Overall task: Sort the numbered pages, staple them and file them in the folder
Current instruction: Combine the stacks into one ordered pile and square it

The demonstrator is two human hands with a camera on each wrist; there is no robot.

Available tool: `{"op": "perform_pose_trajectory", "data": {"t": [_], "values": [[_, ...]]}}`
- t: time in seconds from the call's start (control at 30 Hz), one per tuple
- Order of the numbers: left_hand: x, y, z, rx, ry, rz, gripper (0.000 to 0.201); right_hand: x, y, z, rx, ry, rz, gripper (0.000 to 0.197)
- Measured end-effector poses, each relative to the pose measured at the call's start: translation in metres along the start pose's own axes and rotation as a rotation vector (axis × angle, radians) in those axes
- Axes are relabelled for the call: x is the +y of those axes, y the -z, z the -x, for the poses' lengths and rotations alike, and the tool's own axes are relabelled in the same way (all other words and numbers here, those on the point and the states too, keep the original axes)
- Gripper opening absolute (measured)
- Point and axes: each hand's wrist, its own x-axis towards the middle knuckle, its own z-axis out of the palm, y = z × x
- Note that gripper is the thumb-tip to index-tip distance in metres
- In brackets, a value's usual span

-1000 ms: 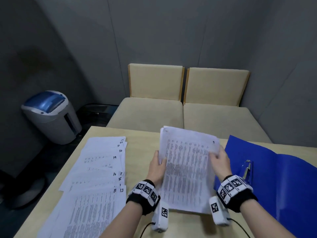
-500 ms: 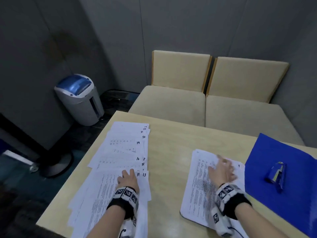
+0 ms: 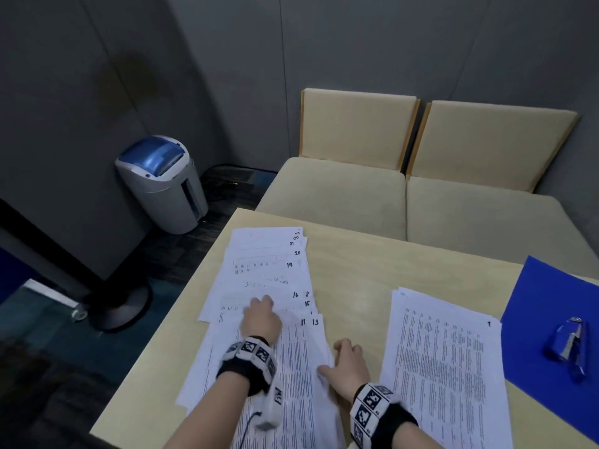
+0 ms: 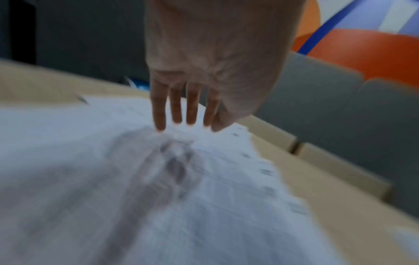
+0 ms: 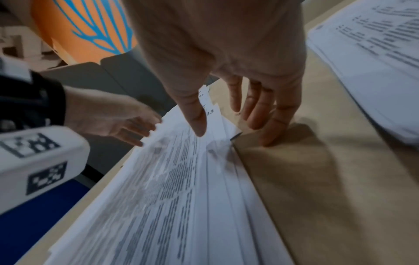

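With the sorted stack now set down by the blue folder, both hands have moved to the fanned pages, left hand flat on them, right hand spread, seemingly lifting their edge.

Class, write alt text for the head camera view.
Both hands, left hand and right hand, rest open on fanned numbered pages at the table's left. A neat stack lies right, beside a blue folder carrying a stapler.

bare table between paper stacks
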Motion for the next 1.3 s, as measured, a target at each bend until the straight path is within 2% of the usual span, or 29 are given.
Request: {"op": "perform_pose_trajectory", "data": {"t": [0.1,0.2,0.27,0.4,0.53,0.63,0.83,0.97,1.07,1.2,1.3], "values": [[-0.035,0.024,-0.035,0.169,0.133,0.031,0.048,-0.008,0.002,-0.009,0.027,-0.002,0.005,0.066],[-0.066,0.032,-0.060,0.144,0.319,0.172,0.079,-0.017,0.003,-0.018,0.039,-0.030,-0.022,0.069],[-0.072,0.034,-0.074,0.111,0.374,0.193,0.092,-0.022,0.000,-0.024,0.057,-0.056,-0.027,0.072],[-0.057,0.035,-0.092,0.125,0.404,0.231,0.097,-0.032,-0.008,-0.032,0.078,-0.086,0.017,0.083],[-0.042,0.028,-0.097,0.074,0.473,0.349,0.100,-0.035,-0.016,-0.037,0.143,-0.102,0.092,0.083],[-0.036,0.023,-0.098,0.045,0.435,0.383,0.094,-0.035,-0.015,-0.042,0.174,-0.148,0.135,0.079],[-0.034,0.022,-0.086,-0.095,0.392,0.340,0.090,-0.027,0.005,-0.049,0.218,-0.181,0.171,0.067],[-0.040,0.021,-0.080,-0.231,0.317,0.780,0.076,-0.023,0.015,-0.057,0.215,-0.138,0.091,0.079],[-0.040,0.019,-0.065,-0.360,0.255,0.854,0.078,-0.021,0.022,-0.060,0.170,-0.147,-0.001,0.083],[-0.040,0.014,-0.050,-0.445,0.182,0.990,0.062,-0.015,0.031,-0.063,0.094,-0.193,0.007,0.072],[-0.046,0.013,-0.041,-0.488,0.153,1.138,0.072,-0.012,0.042,-0.068,0.029,-0.223,-0.033,0.063]]}}
